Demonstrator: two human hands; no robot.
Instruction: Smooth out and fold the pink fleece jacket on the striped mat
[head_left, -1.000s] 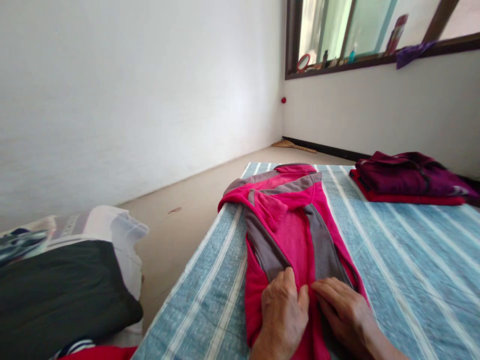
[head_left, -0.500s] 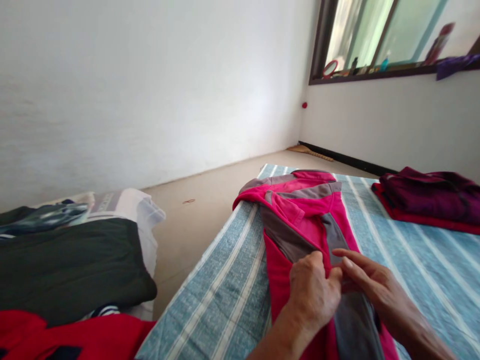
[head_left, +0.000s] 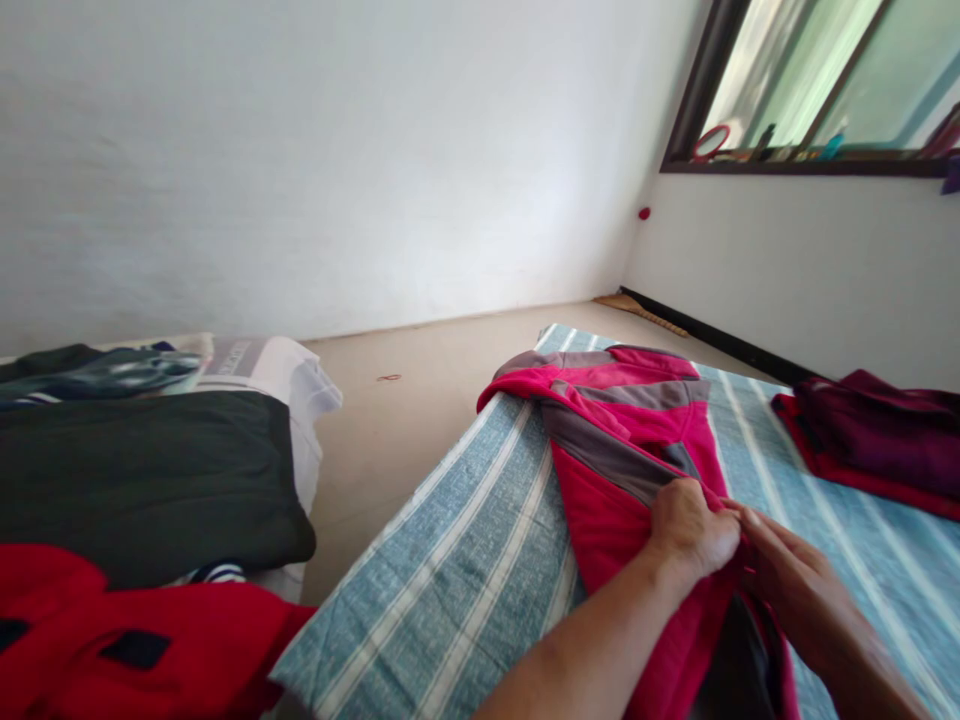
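Lower right of the frame: left hand (head_left: 691,528) and right hand (head_left: 795,585) meet — fingers clamped on the pink-and-grey jacket (head_left: 622,440) lying on the striped blue mat (head_left: 465,560).

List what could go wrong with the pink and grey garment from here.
1. The pink and grey garment lies close to the striped mat's left edge; a pull that way might drag its sleeve onto the floor.
2. Left hand and right hand pinch the fabric at one spot, so the far folds could bunch.
3. The folded maroon clothes lie near; a wide swing may disturb them.
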